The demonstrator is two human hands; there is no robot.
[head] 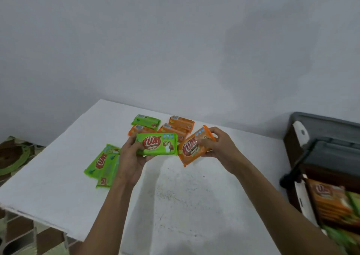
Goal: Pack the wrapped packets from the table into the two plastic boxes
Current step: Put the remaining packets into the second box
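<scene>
- Your left hand (131, 157) grips a green packet (157, 144) above the table (58, 176).
- Your right hand (218, 147) pinches an orange packet (191, 147).
- More packets (175, 127) lie near the table's far edge.

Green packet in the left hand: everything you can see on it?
The green packet is flat, rectangular, in a glossy lime wrapper with a red KUAT logo and a brown cartoon figure. Held above the table, face to camera, long side roughly level. The left hand holds its left end. Its right end sits beside the orange packet; contact unclear.
</scene>
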